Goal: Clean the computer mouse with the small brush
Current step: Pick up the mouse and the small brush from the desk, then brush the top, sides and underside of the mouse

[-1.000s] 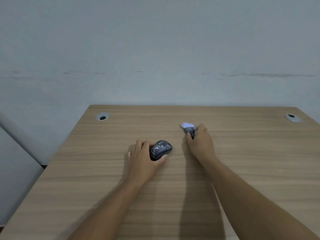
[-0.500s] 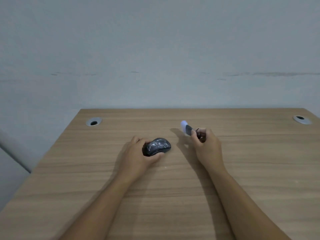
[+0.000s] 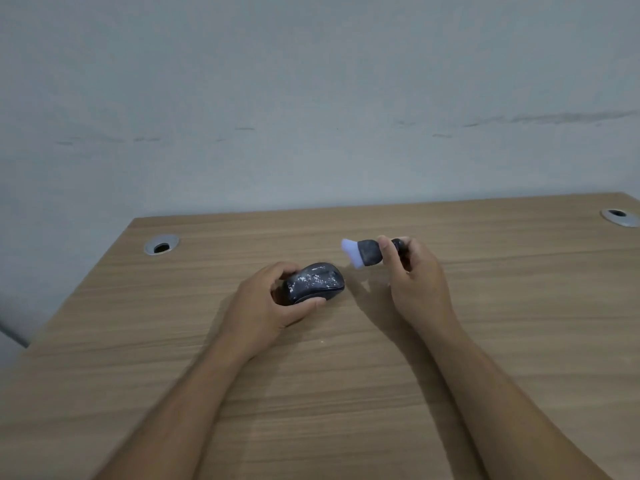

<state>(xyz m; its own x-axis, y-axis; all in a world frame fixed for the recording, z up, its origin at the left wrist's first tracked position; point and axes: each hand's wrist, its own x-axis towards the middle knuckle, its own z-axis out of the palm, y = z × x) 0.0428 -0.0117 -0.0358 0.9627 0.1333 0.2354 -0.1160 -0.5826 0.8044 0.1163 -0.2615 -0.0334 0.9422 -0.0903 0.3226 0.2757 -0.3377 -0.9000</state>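
Cupping the dusty mouse (image 3: pixel 314 283) at desk (image 3: pixel 485 341) centre, my left hand (image 3: pixel 266 310) grips it; at two o'clock my right hand (image 3: pixel 414 282) pinches the raised brush (image 3: pixel 363 252), bristles leftward. No readable writing.

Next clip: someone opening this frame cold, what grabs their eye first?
Most likely the dark computer mouse near the middle of the wooden desk, its top flecked with white specks, gripped from the side by the left hand. Just to its right, the right hand holds a small brush off the desk, its pale bristles pointing left toward the mouse without touching it.
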